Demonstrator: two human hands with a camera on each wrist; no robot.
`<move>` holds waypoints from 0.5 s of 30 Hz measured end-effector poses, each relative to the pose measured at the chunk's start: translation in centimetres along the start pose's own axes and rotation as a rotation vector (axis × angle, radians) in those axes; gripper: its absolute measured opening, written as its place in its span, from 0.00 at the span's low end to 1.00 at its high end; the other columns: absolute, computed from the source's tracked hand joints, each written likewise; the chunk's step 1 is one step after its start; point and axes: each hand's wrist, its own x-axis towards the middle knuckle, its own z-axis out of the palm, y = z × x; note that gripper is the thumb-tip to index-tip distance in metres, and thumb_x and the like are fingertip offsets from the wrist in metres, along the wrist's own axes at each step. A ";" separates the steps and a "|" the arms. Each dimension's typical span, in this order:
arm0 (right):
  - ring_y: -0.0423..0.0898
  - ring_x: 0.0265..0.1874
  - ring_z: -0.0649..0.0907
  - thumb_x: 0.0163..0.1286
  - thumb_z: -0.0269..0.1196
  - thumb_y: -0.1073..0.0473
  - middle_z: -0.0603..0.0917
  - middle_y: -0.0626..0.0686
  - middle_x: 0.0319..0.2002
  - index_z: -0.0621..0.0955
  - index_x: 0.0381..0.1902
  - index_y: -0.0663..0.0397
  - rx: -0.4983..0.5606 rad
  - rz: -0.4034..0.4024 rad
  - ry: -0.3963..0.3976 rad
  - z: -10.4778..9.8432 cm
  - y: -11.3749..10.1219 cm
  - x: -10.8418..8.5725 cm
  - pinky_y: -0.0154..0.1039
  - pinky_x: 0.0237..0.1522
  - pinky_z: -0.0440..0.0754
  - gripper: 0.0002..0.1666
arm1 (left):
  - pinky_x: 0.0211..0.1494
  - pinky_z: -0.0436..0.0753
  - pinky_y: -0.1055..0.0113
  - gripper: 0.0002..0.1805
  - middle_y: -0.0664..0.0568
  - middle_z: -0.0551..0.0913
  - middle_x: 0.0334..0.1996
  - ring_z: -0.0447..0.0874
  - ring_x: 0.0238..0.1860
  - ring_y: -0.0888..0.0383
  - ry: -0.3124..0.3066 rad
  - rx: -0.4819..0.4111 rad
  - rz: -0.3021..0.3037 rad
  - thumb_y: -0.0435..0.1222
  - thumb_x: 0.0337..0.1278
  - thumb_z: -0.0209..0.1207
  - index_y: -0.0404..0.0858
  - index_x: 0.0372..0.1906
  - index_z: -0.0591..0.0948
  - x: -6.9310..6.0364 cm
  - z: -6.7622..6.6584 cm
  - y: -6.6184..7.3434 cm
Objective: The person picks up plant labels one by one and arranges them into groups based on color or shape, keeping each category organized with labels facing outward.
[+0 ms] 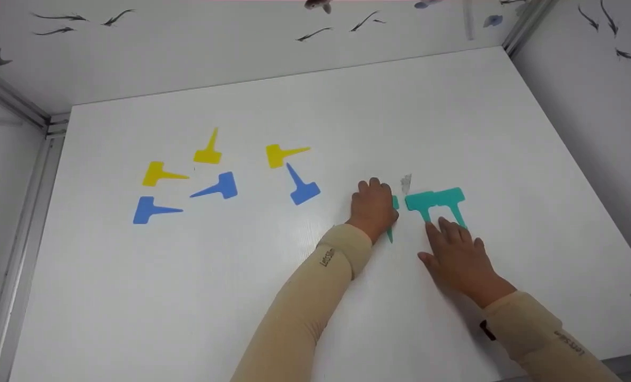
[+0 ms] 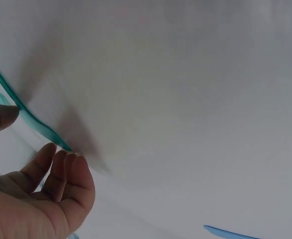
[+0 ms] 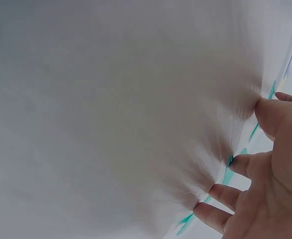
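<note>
My left hand (image 1: 371, 209) pinches a green T-shaped plant label (image 1: 390, 234), which it partly covers in the head view. In the left wrist view, the thumb is at one part of that label (image 2: 41, 128) and curled fingertips are at its end. To the right lie two more green plant labels, one (image 1: 420, 201) touching or overlapping the other (image 1: 449, 197), heads up and stems toward me. My right hand (image 1: 461, 260) rests with spread fingers on the table, index fingertip at the first one's stem tip.
Left of the hands on the white table (image 1: 188, 297) lie yellow plant labels (image 1: 207, 156) and blue plant labels (image 1: 304, 193), turned various ways. A grey smudge (image 1: 406, 183) marks the surface above the green ones. White panels with fish drawings (image 1: 273, 53) border the back and right.
</note>
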 end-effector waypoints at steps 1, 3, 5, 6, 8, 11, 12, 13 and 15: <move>0.70 0.66 0.59 0.71 0.56 0.46 0.60 0.70 0.69 0.60 0.72 0.63 -0.001 -0.001 0.001 0.0 0.0 0.0 0.74 0.55 0.62 0.40 | 0.47 0.80 0.65 0.19 0.50 0.76 0.45 0.71 0.44 0.57 0.001 -0.007 -0.003 0.47 0.59 0.61 0.40 0.51 0.80 0.0 0.0 0.0; 0.69 0.66 0.59 0.71 0.56 0.46 0.60 0.70 0.69 0.60 0.72 0.63 -0.005 -0.003 0.008 0.1 0.1 0.0 0.74 0.55 0.63 0.40 | 0.47 0.80 0.65 0.20 0.50 0.76 0.45 0.72 0.44 0.57 0.001 -0.018 -0.006 0.47 0.59 0.61 0.40 0.51 0.80 0.0 0.0 0.0; 0.69 0.66 0.60 0.71 0.56 0.46 0.61 0.70 0.69 0.60 0.71 0.63 -0.008 -0.005 0.013 0.1 0.1 0.0 0.74 0.55 0.63 0.40 | 0.47 0.80 0.65 0.20 0.50 0.76 0.45 0.72 0.44 0.57 0.003 -0.018 -0.006 0.47 0.59 0.61 0.40 0.52 0.80 0.0 0.0 0.1; 0.69 0.66 0.60 0.71 0.56 0.46 0.61 0.70 0.69 0.60 0.71 0.63 -0.007 -0.003 0.015 0.1 0.1 0.0 0.74 0.55 0.63 0.40 | 0.47 0.80 0.65 0.20 0.51 0.76 0.45 0.72 0.44 0.57 0.003 -0.019 -0.007 0.47 0.59 0.61 0.40 0.52 0.80 0.0 0.0 0.2; 0.69 0.66 0.60 0.71 0.56 0.47 0.61 0.70 0.69 0.61 0.71 0.63 -0.005 -0.001 0.017 0.1 0.1 0.0 0.75 0.55 0.63 0.40 | 0.47 0.80 0.65 0.20 0.50 0.76 0.45 0.72 0.44 0.57 0.005 -0.017 -0.002 0.47 0.60 0.60 0.40 0.53 0.79 0.0 0.0 0.3; 0.69 0.66 0.60 0.71 0.57 0.47 0.61 0.69 0.68 0.61 0.71 0.63 -0.005 -0.003 0.025 0.0 0.0 0.0 0.74 0.55 0.63 0.39 | 0.47 0.81 0.64 0.19 0.50 0.76 0.45 0.72 0.45 0.57 0.011 -0.009 0.013 0.46 0.62 0.58 0.40 0.53 0.79 0.0 0.1 0.3; 0.69 0.66 0.60 0.71 0.57 0.47 0.61 0.69 0.68 0.61 0.71 0.63 -0.003 -0.004 0.027 0.0 0.0 0.0 0.74 0.54 0.64 0.39 | 0.47 0.81 0.64 0.19 0.50 0.76 0.45 0.72 0.45 0.57 0.014 -0.008 0.015 0.45 0.62 0.58 0.40 0.53 0.78 0.0 0.1 0.3; 0.69 0.66 0.60 0.70 0.57 0.48 0.61 0.69 0.68 0.61 0.71 0.63 -0.005 -0.007 0.031 -0.1 0.0 0.0 0.74 0.54 0.64 0.39 | 0.47 0.81 0.64 0.19 0.50 0.76 0.45 0.71 0.46 0.57 0.019 -0.008 0.019 0.45 0.62 0.57 0.40 0.54 0.78 -0.1 0.1 0.3; 0.68 0.66 0.60 0.70 0.57 0.48 0.62 0.70 0.68 0.61 0.71 0.64 -0.004 -0.008 0.031 -0.2 0.0 0.0 0.74 0.54 0.64 0.39 | 0.48 0.81 0.63 0.19 0.50 0.75 0.46 0.70 0.47 0.57 0.027 -0.013 0.020 0.45 0.62 0.57 0.40 0.54 0.77 -0.1 0.1 0.3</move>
